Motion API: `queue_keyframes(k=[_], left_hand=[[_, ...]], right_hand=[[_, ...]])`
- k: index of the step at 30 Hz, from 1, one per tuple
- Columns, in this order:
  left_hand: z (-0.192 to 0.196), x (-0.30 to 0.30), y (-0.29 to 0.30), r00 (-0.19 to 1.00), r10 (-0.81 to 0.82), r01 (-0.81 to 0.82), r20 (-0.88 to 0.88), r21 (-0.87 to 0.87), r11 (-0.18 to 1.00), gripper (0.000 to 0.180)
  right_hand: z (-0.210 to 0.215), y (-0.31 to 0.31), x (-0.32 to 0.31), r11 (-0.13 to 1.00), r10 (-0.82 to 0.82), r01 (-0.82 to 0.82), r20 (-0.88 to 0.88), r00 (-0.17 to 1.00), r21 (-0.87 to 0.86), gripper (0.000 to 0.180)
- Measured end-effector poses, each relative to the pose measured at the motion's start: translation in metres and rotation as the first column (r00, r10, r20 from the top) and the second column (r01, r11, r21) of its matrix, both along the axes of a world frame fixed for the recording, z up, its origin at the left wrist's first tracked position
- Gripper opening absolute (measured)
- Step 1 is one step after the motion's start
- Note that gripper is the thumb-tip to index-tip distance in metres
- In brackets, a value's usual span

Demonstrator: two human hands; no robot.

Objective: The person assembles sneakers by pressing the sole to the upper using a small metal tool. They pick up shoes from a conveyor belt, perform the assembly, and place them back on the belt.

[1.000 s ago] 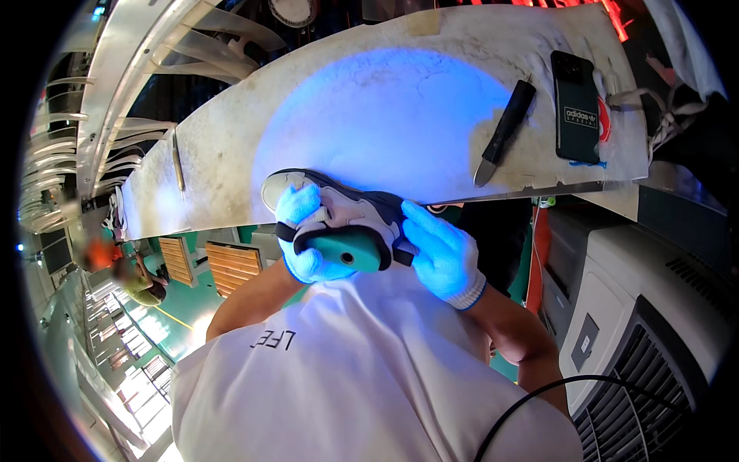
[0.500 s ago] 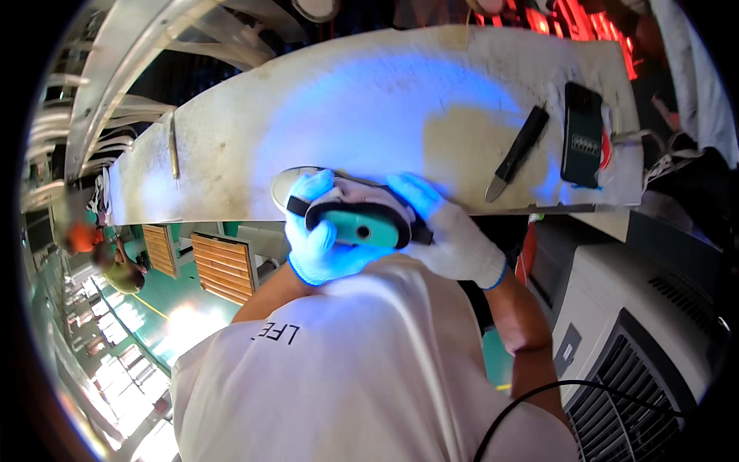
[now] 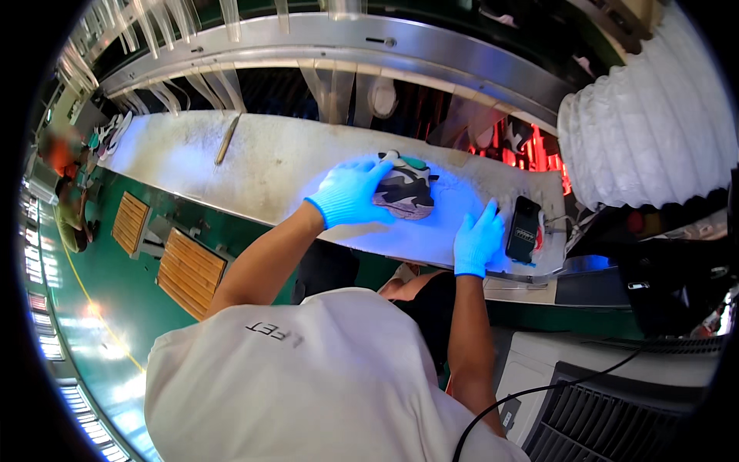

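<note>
A sneaker (image 3: 412,192) in grey, black and white, with a teal patch at its collar, is on the long pale workbench (image 3: 285,158). My left hand (image 3: 348,192), in a knit glove lit blue, grips the shoe from its left side, fingers at the top and thumb lower down. To the right, my right hand (image 3: 479,242), gloved too, lies low over the bench near its front edge. Its thumb and forefinger are spread apart. The knife seen earlier in that spot is mostly hidden by this hand. Beside it lies a dark phone (image 3: 525,229).
A thin tool (image 3: 227,140) lies on the bench's left part. Behind the bench runs a metal rail (image 3: 308,40) with clear hanging strips and red-glowing heaters. A white flexible duct (image 3: 647,123) hangs at right. Wooden-slat stools (image 3: 188,269) and a person (image 3: 71,215) are to the left.
The shoe has gone from between both hands near my body to the bench, kept by my left hand. My right hand has let go and moved right, over the knife. The view has shifted.
</note>
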State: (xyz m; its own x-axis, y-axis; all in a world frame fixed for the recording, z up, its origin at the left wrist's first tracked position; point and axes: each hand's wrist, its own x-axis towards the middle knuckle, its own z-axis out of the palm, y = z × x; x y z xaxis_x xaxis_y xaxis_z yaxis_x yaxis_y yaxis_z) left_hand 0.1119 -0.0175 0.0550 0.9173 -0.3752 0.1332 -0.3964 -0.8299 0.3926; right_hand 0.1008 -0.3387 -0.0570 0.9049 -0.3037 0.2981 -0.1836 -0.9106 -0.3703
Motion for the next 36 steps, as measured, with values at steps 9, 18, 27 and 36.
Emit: queue_keyframes(k=[9,18,27,36], left_hand=[[-0.002,-0.012,0.017,0.981,0.155,-0.163,-0.121,-0.066,0.984,0.096],[-0.011,0.008,0.034,0.933,0.15,-0.242,-0.326,-0.263,0.934,0.097],[-0.021,0.009,0.033,0.949,0.143,-0.225,-0.281,-0.284,0.932,0.096],[-0.051,-0.031,0.035,0.926,0.037,-0.333,-0.377,-0.764,0.552,0.074]], right_hand=[[-0.016,0.019,-0.042,0.827,0.241,-0.31,0.202,0.949,0.469,0.065],[0.008,0.044,-0.046,0.727,0.451,-0.445,0.124,0.884,0.523,0.04],[0.017,0.028,-0.043,0.814,0.544,-0.459,-0.187,0.818,0.356,0.041],[0.003,-0.009,0.005,0.988,0.108,-0.116,0.072,0.991,0.103,0.1]])
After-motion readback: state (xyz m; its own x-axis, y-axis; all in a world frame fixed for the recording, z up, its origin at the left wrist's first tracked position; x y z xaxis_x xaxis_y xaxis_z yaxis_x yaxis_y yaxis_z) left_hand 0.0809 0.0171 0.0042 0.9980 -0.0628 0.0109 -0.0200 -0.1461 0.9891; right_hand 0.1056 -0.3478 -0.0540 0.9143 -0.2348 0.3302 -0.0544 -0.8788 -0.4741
